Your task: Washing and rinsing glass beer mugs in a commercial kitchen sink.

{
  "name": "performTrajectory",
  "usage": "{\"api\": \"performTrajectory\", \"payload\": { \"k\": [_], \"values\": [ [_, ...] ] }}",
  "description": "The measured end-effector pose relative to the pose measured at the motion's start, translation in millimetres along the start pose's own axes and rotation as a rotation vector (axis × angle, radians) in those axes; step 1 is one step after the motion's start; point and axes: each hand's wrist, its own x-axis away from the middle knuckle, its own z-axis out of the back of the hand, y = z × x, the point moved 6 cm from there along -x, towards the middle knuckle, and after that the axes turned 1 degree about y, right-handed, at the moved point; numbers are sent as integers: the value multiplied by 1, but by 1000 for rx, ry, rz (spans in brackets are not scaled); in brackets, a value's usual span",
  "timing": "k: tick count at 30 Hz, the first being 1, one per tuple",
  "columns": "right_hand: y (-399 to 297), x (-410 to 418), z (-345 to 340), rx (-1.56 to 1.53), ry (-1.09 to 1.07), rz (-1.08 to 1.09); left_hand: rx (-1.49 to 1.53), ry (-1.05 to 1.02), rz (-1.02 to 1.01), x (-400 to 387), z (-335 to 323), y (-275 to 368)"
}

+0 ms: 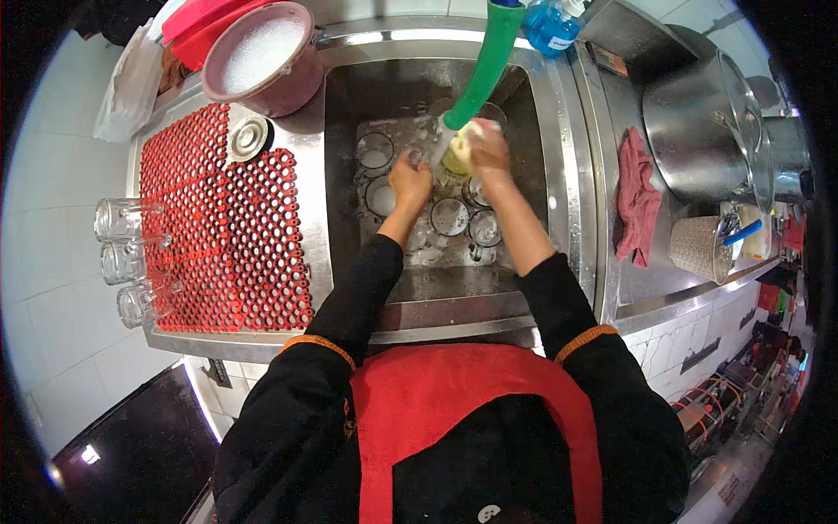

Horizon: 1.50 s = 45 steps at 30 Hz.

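Observation:
Water runs from a green hose point(488, 72) into a steel sink point(432, 288). Close to the stream, my left hand point(411, 182) is closed on a clear glass mug point(425, 141), partly hidden by water and fingers. My right hand point(490, 154), blurred, holds a pale yellow sponge point(463, 147) just right of the stream. Several glass mugs stand in the sink below and beside my hands, among them one mug point(449, 217) between my forearms and another point(375, 150) at the left. Behind my right hand a round clear vessel shows in part.
Left of the sink lies a red perforated mat point(222, 242) with a metal lid point(249, 139) and several glass mugs point(124, 261) at its edge. A pink bucket point(288, 82) holds suds. At right are a red cloth point(637, 200), a large steel pot point(694, 124) and a utensil basket point(700, 249).

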Motion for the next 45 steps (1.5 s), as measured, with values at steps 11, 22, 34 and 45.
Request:
{"api": "performTrajectory", "payload": {
  "k": [11, 22, 34, 45],
  "values": [
    [-9, 40, 55, -1001, -349, -496, 591, -581, 445, 0, -113, -69],
    [18, 49, 79, -1024, -294, -510, 405, -324, 288, 15, 19, 28],
    [-11, 54, 88, -590, -278, -290, -722, -638, -491, 71, 26, 118],
    [-20, 86, 43, 359, -408, -15, -965, -724, -580, 90, 24, 115]
  ]
}}
